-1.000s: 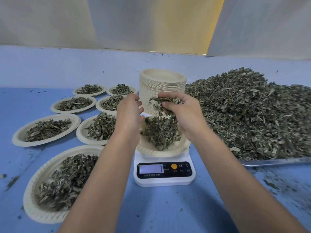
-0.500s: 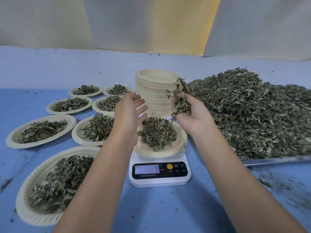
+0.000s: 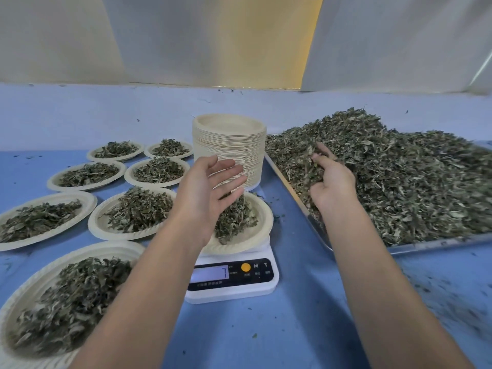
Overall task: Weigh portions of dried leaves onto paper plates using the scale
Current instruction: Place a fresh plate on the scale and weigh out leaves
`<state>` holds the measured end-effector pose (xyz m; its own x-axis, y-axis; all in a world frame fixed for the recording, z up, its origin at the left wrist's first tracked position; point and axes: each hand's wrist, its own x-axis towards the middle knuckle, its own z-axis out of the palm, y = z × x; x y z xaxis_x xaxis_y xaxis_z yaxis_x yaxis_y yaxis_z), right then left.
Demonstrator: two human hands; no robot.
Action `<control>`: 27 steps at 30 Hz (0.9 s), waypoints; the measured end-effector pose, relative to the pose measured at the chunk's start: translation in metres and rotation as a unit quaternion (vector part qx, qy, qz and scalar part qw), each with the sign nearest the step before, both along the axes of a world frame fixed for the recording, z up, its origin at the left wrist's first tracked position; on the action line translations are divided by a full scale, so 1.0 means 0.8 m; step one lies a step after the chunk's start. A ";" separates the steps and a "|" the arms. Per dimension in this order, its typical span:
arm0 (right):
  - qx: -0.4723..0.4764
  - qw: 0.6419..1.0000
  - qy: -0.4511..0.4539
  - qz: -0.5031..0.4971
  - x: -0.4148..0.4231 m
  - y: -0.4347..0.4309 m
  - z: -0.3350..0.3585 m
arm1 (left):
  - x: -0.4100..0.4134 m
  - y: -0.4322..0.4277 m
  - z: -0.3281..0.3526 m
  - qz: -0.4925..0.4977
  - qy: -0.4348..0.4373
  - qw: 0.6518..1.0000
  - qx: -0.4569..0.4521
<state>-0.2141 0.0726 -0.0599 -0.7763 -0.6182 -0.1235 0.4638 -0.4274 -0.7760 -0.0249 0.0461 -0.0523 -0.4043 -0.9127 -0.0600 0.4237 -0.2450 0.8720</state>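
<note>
Done: seven filled plates (image 3: 93, 222) lay on the blue surface (image 3: 292, 328) left of the scale (image 3: 231, 288), each carrying a mound of leaves.
In hand: an eighth paper plate (image 3: 268, 222) sat on the scale with a portion of leaves (image 3: 234, 222) already heaped in it, so this portion looked to be at the trimming stage.
Display: the scale's screen (image 3: 210, 272) was lit, but its figure was too blurred to read with any certainty.
Left hand: the left hand (image 3: 210, 187) hovered over the plate on the scale, fingers straight and spread, holding nothing.
Right hand: the right hand (image 3: 330, 182) lay at the near edge of the heap of dried leaves (image 3: 399, 177), palm turned up and fingers curled round a loose clump; whether it was gathering or dropping leaves could not be told.
Supply: the heap filled a metal tray (image 3: 426, 245) to the right of the scale and remained large.
Spare plates: a tall stack of empty plates (image 3: 229, 145) stood just behind the scale, touching none of the filled ones.
Left to do: judging by the stack and the heap, most of the work lay ahead, namely settling this portion's weight, moving its plate among the others, and setting a fresh plate on the scale.
Spill: crumbs of leaf dotted the surface near the tray.
</note>
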 end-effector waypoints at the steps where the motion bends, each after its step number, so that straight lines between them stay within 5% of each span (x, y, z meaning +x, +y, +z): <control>1: 0.029 0.998 0.041 -0.040 -0.008 0.002 -0.005 | -0.001 0.000 0.000 -0.002 -0.003 1.000 -0.003; 5: 0.177 0.956 0.208 -0.107 -0.031 0.004 -0.025 | -0.004 0.000 -0.004 -0.008 -0.016 1.000 -0.006; 11: 0.320 0.890 0.324 -0.011 -0.038 0.006 -0.029 | -0.004 -0.001 -0.007 -0.016 -0.028 0.999 -0.013; 17: 0.457 0.758 0.465 -0.007 -0.025 0.002 -0.024 | -0.002 -0.002 -0.007 -0.020 -0.027 0.999 -0.017; 23: 0.337 0.800 0.495 -0.028 -0.010 0.000 -0.024 | 0.002 -0.004 -0.004 -0.006 -0.029 0.999 -0.031; 27: 0.236 0.867 0.438 0.005 0.016 -0.012 -0.021 | 0.007 -0.008 -0.004 0.075 -0.064 0.992 -0.075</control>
<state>-0.2015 0.0634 -0.0766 -0.6948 -0.6665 0.2702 -0.3910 0.0349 -0.9197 -0.0192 0.0395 -0.0553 -0.2616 -0.9644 0.0395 0.3294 -0.0507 0.9428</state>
